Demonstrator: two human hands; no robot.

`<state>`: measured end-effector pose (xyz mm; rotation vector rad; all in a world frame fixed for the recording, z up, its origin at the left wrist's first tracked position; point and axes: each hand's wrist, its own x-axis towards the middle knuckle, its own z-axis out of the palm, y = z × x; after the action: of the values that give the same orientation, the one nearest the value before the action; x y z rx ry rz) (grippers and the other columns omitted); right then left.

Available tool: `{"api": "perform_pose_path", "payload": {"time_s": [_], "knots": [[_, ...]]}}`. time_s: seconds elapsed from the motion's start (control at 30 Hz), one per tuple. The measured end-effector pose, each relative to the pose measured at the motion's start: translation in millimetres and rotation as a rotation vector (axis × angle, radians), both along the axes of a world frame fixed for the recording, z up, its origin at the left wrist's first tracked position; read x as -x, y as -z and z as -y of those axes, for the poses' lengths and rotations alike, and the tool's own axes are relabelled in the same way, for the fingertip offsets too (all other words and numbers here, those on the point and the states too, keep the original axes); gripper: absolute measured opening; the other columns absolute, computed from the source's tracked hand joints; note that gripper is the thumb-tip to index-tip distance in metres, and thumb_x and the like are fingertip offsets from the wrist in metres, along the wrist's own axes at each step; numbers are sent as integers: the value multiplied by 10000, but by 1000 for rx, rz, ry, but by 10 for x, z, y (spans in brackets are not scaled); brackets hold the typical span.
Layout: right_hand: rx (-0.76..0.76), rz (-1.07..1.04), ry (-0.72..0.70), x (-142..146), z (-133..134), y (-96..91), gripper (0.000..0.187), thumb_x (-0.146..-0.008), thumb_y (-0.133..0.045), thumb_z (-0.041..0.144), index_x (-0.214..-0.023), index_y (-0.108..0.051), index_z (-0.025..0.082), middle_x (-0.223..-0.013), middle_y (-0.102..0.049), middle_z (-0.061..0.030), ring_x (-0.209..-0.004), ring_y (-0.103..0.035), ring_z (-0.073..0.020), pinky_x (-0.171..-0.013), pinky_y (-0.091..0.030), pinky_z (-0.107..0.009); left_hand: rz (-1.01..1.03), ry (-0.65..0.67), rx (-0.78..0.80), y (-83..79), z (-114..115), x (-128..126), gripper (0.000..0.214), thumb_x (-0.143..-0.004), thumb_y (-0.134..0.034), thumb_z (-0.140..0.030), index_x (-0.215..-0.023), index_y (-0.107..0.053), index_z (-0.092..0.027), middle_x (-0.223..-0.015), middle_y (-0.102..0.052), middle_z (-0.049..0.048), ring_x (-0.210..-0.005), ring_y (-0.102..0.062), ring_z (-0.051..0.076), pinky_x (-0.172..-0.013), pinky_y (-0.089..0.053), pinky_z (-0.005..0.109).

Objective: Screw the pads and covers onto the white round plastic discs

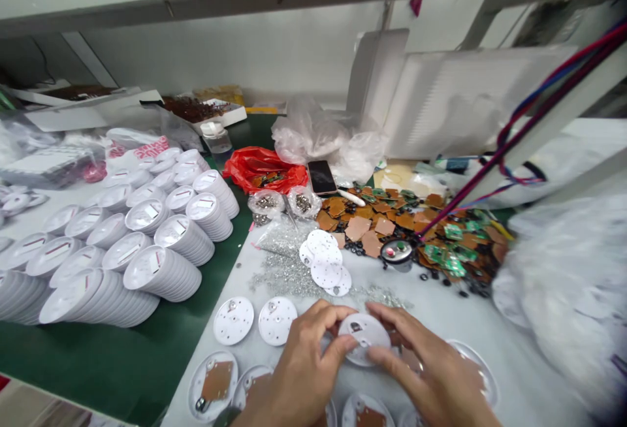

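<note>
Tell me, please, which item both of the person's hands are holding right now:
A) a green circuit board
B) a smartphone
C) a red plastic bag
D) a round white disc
D. The left hand and the right hand both have their fingers on the edge of the round white disc, holding it between them above the bench.

2 hands (298, 375) hold 1 white plastic disc (363, 339). relative to that disc: 3 white housings with brown pads (213, 381) lie nearer the person; 2 drilled white discs (234, 320) lie just left; about 5 loose white discs (326, 275) lie beyond; 2 clear bags of screws (266, 204), 1 red plastic bag (262, 169) and 1 phone (322, 177) lie farther beyond.
</note>
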<state>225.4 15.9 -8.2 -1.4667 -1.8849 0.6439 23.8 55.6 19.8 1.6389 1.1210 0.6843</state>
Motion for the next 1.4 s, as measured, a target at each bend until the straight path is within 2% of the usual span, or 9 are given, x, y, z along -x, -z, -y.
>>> {"api": "perform_pose_path", "payload": {"time_s": [0.07,0.2,0.53,0.73,0.97,1.1,1.2,1.3,1.4], "knots": [[166,-99,-27,3,-54,-100,236,-1005,-538,391,-1080,-701,239,-968,-774,-52,-776,-732,-192,-689,-593,-276,37,10,1,-8,25,-8,150,-938,-601,-190,-1043,-705,-211,-978,-656,30,-922,-604,202,-843,-446,315],[177,-121,-59,36,-87,-154,244,-1000,-529,378,-881,-687,233,-798,-730,-12,-696,-686,-169,-629,-535,-250,32,-10,-8,20,63,-41,128,-940,-610,-261,-840,-645,-189,-823,-585,8,-779,-549,177,-709,-400,280],[58,85,5,67,24,111,247,-879,-636,215,-1122,-670,248,-1022,-795,-45,-862,-770,-239,-726,-615,-322,-42,-108,68,98,62,-157,139,-932,-580,-242,-810,-621,-188,-815,-630,25,-766,-588,196,-709,-415,302],[-204,271,-21,55,-424,-124,280,-988,-513,218,-1239,-630,174,-1188,-750,-146,-1055,-736,-266,-881,-609,-380,-437,66,-117,101,-5,-176,101,-970,-613,-208,-932,-694,-160,-959,-692,96,-938,-629,302,-901,-417,472],[-213,462,-24,592,-1018,-24,448,-764,-799,99,-1177,-643,20,-1066,-732,-288,-980,-699,-455,-821,-570,-638,-660,159,-236,220,40,-183,194,-892,-695,-144,-1086,-690,-133,-1095,-692,147,-1018,-620,372,-865,-501,531],[-244,423,-58,528,-949,-63,540,-749,-782,63,-1253,-587,56,-1173,-704,-260,-1079,-679,-411,-899,-574,-595,-360,19,-325,209,106,98,143,-973,-557,-163,-1077,-655,-179,-1031,-671,90,-969,-615,292,-863,-499,458],[-299,334,-176,310,-696,-134,611,-843,-706,117,-1401,-460,152,-1333,-653,-187,-1224,-638,-294,-1006,-568,-441,-78,-224,-94,94,42,278,261,-1025,-506,-317,-1248,-576,-202,-1049,-664,72,-936,-631,232,-868,-498,386],[-342,265,-309,120,-369,-110,591,-912,-581,92,-1461,-397,212,-1368,-654,-142,-1268,-630,-243,-1022,-571,-391,166,-157,225,23,-51,279,398,-961,-598,-418,-1266,-572,-164,-1020,-689,84,-896,-653,218,-806,-513,342],[-362,299,-233,30,-46,8,511,-932,-579,149,-1425,-447,190,-1433,-606,-180,-1298,-616,-271,-987,-595,-396,312,-63,378,69,-41,116,339,-897,-681,-424,-1053,-640,-126,-890,-698,74,-785,-641,185,-727,-500,296]]}}
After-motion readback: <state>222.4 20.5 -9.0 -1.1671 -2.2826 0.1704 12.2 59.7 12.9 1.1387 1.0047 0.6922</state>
